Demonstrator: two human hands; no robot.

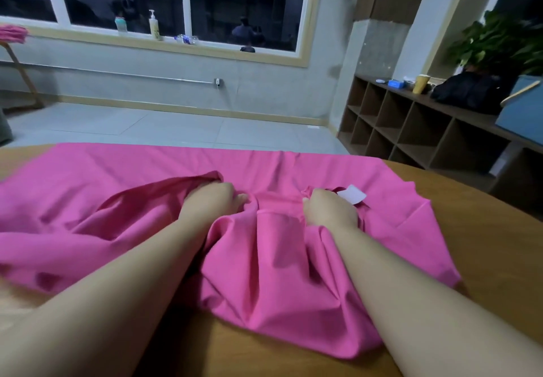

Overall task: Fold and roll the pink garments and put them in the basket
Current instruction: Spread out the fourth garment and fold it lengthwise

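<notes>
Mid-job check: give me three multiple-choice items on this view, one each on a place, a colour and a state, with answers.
1. Where does the garment lie?
A. on the floor
B. on the table
C. on the windowsill

2. What colour is the tag by the right hand?
A. white
B. black
C. green

3. What is the left hand doing?
A. hanging idle
B. pointing at the window
C. gripping fabric

Answers: 1 B, pink cloth spreads over the wooden top; 2 A, it shows white against the pink; 3 C, its fingers curl into a bunched fold.

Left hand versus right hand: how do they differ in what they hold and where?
The left hand grips a raised fold of the pink garment; the right hand grips bunched cloth beside the white label. Both have fingers curled into the fabric.
</notes>
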